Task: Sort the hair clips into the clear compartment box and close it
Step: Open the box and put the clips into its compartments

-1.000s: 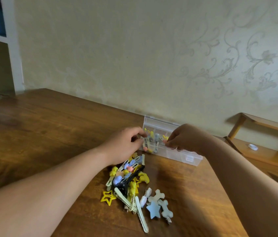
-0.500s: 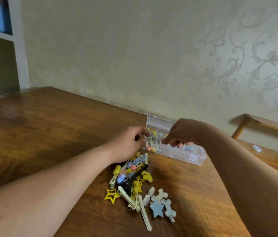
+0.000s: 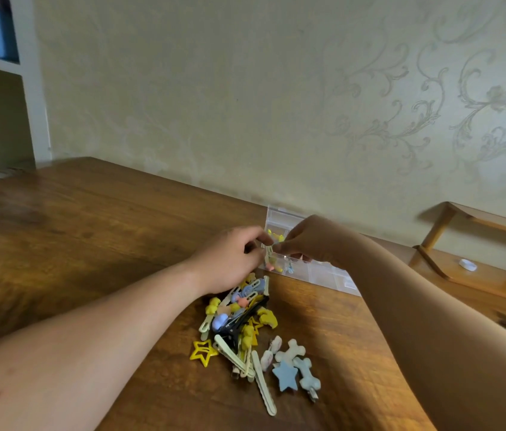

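Your two hands meet right over the left end of the clear compartment box, which sits on the wooden surface near the wall. The box is open, with its lid standing up at the back, so you can drop things in from above.

Your left hand has its fingers curled in close at the box edge. It may be steadying the box or nipping a clip, but I cannot tell which. Your right hand reaches over the box with its fingertips pressed together. It seems to pinch something small, maybe a clip, but the blur hides it.

A few little clips, yellow, pink and blue, already lie in the left compartments. The other compartments look bare.

The big pile of hair clips waits just in front of the box, close to your left hand, so each trip is short. A yellow star clip, a blue star clip and two bone-shaped clips lie at the near side of the pile.

I think the sorting has only just started, because most clips are not in yet. The lid must stay up until the pile is gone.
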Motion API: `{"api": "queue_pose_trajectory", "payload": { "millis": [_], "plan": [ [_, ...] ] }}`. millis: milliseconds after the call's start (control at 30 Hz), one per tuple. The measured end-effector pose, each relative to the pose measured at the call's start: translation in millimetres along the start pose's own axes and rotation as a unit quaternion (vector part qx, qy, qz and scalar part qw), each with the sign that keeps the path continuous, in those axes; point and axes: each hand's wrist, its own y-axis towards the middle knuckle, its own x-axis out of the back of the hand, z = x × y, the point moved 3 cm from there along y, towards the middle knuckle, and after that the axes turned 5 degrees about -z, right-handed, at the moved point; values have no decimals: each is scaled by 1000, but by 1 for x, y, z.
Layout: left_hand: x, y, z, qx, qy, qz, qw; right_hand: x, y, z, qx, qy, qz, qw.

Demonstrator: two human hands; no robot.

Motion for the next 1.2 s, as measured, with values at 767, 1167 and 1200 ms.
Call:
{"api": "queue_pose_trajectory", "payload": {
  "millis": [767,1167,1200],
  "plan": [
    [2,-6,-4,4,21,0,1000,-10,-120,-6,213,77,183,957],
    [2,-10,-8,10,18,-4,1000,-12,-115,-13,233,92,178,952],
    [2,-9,-7,10,19,-6,1000,-8,-114,-16,230,118,172,951]
  ]
}}
